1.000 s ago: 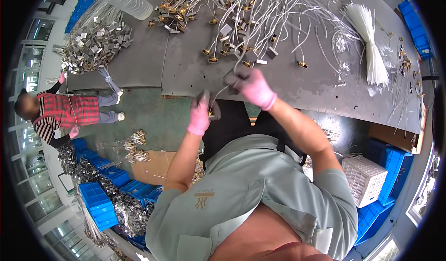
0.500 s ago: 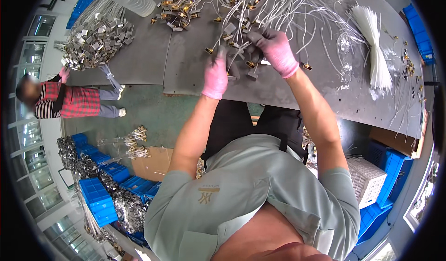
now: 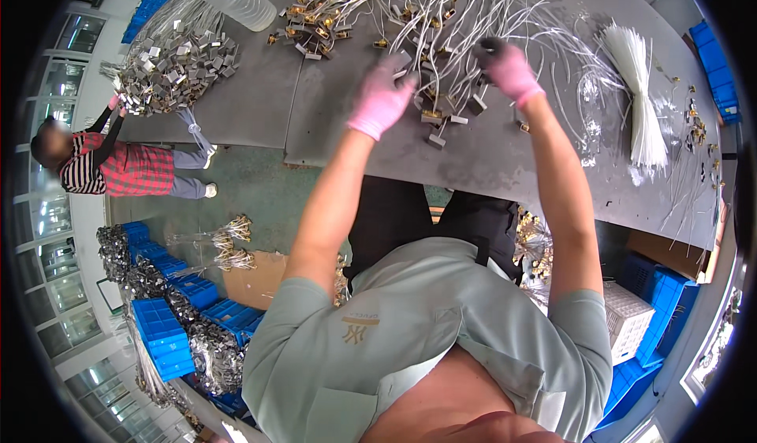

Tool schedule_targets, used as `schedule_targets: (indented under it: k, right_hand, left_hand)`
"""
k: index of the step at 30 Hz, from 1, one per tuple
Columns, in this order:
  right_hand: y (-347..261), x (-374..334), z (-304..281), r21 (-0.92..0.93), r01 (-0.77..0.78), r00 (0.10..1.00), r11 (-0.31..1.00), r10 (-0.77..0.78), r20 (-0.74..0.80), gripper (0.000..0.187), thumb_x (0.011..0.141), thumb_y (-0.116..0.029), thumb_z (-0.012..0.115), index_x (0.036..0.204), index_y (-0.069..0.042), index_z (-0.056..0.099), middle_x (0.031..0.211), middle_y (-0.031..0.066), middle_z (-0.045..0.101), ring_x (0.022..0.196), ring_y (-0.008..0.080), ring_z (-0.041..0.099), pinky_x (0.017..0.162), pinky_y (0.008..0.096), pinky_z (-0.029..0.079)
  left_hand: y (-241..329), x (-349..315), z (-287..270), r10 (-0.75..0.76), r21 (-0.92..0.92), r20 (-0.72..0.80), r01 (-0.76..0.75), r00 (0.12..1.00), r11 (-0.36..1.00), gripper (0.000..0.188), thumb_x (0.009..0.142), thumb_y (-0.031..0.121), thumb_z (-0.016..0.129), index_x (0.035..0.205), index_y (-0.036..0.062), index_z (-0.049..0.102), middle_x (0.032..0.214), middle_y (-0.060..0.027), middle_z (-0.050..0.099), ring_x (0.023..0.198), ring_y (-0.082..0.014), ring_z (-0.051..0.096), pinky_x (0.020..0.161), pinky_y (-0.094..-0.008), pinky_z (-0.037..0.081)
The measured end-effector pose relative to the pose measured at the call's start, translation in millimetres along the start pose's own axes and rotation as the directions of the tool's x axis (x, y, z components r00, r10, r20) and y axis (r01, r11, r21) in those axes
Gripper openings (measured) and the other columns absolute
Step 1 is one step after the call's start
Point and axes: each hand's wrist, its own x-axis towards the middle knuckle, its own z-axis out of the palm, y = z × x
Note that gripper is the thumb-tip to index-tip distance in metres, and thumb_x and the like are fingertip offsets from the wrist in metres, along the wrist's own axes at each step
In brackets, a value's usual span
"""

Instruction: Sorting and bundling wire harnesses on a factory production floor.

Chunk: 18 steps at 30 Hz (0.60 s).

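My left hand point(image 3: 384, 98), in a pink glove with grey finger parts, is over the near left side of a pile of wired metal pieces point(image 3: 432, 117). Its fingers are smeared by motion, so I cannot tell whether it holds anything. My right hand point(image 3: 511, 71), gloved the same way, hovers at the pile's right side beside the white wires point(image 3: 465, 19). Its dark fingertips are blurred too, and any hold is hidden. The pieces are small grey blocks with brass-coloured parts, each on a thin white wire. Several lie loose between my hands on the grey table point(image 3: 331, 124).
Another wired cluster point(image 3: 315, 25) and a clear plastic bottle point(image 3: 236, 0) lie left of the pile. A bundle of white wires point(image 3: 643, 104) lies to the right. At the far left, a person point(image 3: 118, 163) reaches to a heap of grey blocks point(image 3: 177, 68). Blue crates point(image 3: 162, 336) stand below.
Both hands have moved apart, the right one up and rightward off the middle of the pile. The metal pieces between them are now uncovered. The person at the left has shifted slightly.
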Motion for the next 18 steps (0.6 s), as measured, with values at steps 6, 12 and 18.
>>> schedule_targets:
  k: [6, 12, 18]
  right_hand:
    - [123, -71, -102, -0.454, -0.374, 0.923, 0.809, 0.278, -0.265, 0.050, 0.083, -0.031, 0.062, 0.126, -0.008, 0.052, 0.123, 0.0220, 0.057, 0.114, 0.0385, 0.054, 0.095, 0.0431, 0.043]
    - [180, -127, -109, -0.573, -0.321, 0.945, 0.754, 0.216, -0.245, 0.029, 0.086, -0.033, 0.059, 0.099, -0.008, 0.061, 0.097, 0.0225, 0.063, 0.096, 0.0416, 0.059, 0.082, 0.0485, 0.047]
    - [181, -123, -116, -0.571, -0.311, 0.945, 0.760, 0.183, -0.272, 0.017, 0.085, -0.022, 0.053, 0.094, -0.009, 0.060, 0.092, 0.0195, 0.066, 0.087, 0.0389, 0.063, 0.075, 0.0473, 0.050]
  left_hand:
    - [-97, 65, -9, -0.168, 0.227, 0.023, 0.158, 0.986, 0.961, 0.046, 0.082, 0.019, 0.061, 0.124, 0.0032, 0.053, 0.126, -0.0191, 0.055, 0.119, -0.0336, 0.050, 0.103, -0.0374, 0.038]
    - [-102, 91, 12, -0.221, 0.554, 0.088, 0.136, 0.971, 0.821, 0.036, 0.080, 0.018, 0.059, 0.115, 0.0071, 0.057, 0.122, -0.0176, 0.057, 0.116, -0.0337, 0.052, 0.098, -0.0393, 0.044]
    - [-116, 67, -11, -0.194, 0.515, 0.112, 0.111, 0.975, 0.850, 0.030, 0.076, 0.017, 0.059, 0.103, 0.0052, 0.059, 0.109, -0.0181, 0.063, 0.105, -0.0339, 0.059, 0.090, -0.0400, 0.048]
